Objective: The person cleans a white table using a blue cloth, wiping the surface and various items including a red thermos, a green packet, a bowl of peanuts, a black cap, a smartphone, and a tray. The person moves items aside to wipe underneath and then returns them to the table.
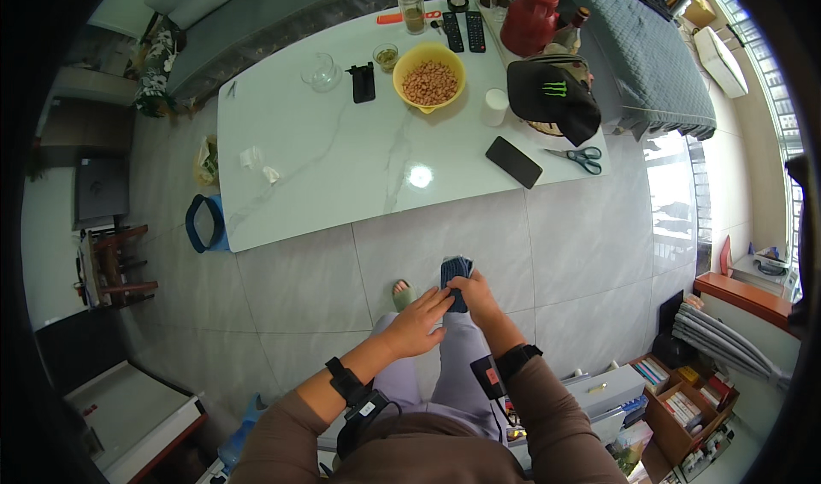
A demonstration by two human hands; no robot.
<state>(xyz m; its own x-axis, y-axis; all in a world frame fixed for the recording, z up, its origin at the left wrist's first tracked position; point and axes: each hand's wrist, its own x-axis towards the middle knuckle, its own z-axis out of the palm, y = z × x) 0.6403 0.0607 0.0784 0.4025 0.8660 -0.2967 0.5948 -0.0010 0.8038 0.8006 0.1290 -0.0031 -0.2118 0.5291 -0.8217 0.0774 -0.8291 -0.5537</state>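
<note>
Down over the lap, both hands meet on a dark blue sock at the raised right foot: the left hand lies with fingers together against it, the right hand clamped on its edge. Beyond stands a white table.

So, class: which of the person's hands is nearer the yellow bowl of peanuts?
Right. The right hand lies below the yellow bowl, slightly closer; the left hand sits lower.
</note>
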